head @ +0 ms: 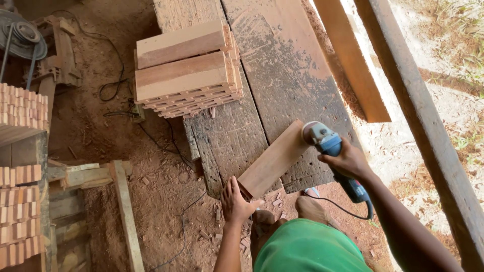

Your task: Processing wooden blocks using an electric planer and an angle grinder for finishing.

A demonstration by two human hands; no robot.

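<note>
My left hand (236, 202) grips the near end of a short reddish wood board (275, 159) that lies slanted on a worn plank bench (282, 70). My right hand (347, 160) holds a blue and grey angle grinder (330, 146) by its body. The grinder's round sanding disc (308, 132) rests against the board's far end. Its dark cable (343, 209) trails down past my knee. My green shorts and bare feet show at the bottom of the view.
A stack of cut wood boards (186, 70) sits on the bench's far left part. More stacked wood pieces (20, 113) stand at the left edge. Loose planks (126, 211) lie on the sawdust floor. A long beam (428, 126) and a leaning plank (353, 60) run along the right.
</note>
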